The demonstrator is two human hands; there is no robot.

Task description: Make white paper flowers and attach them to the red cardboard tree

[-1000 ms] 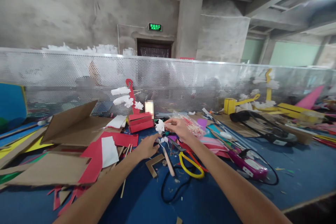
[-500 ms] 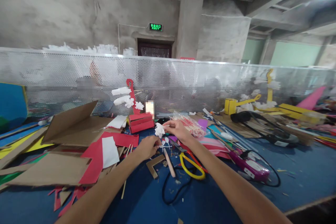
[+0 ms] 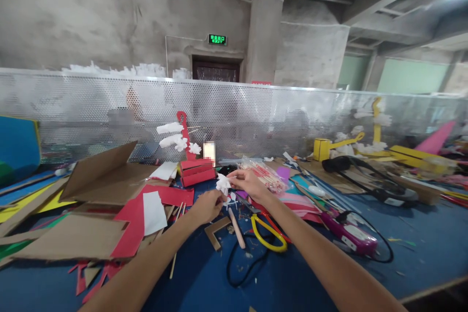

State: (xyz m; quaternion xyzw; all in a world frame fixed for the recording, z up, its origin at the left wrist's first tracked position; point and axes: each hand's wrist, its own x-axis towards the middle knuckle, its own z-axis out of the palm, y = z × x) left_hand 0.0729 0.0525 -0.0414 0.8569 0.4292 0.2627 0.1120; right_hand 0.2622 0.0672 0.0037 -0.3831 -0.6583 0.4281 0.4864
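Note:
A white crumpled paper flower is between my hands above the blue table. My right hand pinches it at its right edge with thumb and forefinger. Just below, my left hand has its fingers drawn together near the flower's underside; whatever they hold is too small to make out. Close under the hands are small white pieces, a pale wooden-looking stick and an L-shaped cardboard piece. Scissors with yellow and red handles lie beside my right forearm.
Behind stands a red cardboard model with white paper shapes. Cardboard sheets and red card cover the left. At right lie a purple device with a black cable and a black strap. A perforated metal screen runs across the back.
Both hands stay almost in place, with the white flower turned slightly between them. The whole view has shifted a little.

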